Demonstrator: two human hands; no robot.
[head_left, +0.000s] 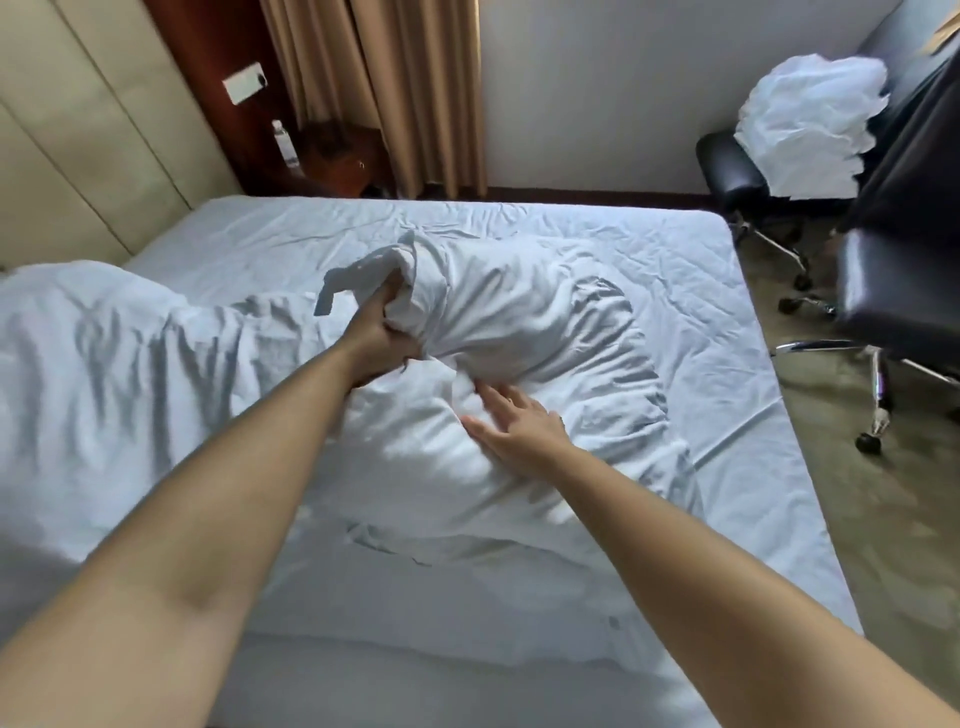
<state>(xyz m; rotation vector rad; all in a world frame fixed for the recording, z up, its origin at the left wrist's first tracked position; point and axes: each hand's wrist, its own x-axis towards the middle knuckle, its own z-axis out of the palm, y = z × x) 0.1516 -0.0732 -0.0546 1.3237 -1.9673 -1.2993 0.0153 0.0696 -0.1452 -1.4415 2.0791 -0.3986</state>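
On the bed (675, 270), the pillow (498, 322) is gripped at its bunched end by the left hand (376, 338) and pressed by the spread right hand (514, 423); casing is judged under way, a two-handed tug needed next.

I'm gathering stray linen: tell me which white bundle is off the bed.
The crumpled bundle on the black chair, far right; the others lie on the mattress, one gripped by the left hand.

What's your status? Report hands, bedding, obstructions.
Left hand grips bunched end of white bedding. Right hand open, fingers straight, against its folds. Bedding crumpled on mattress. Nothing blocking the hands.
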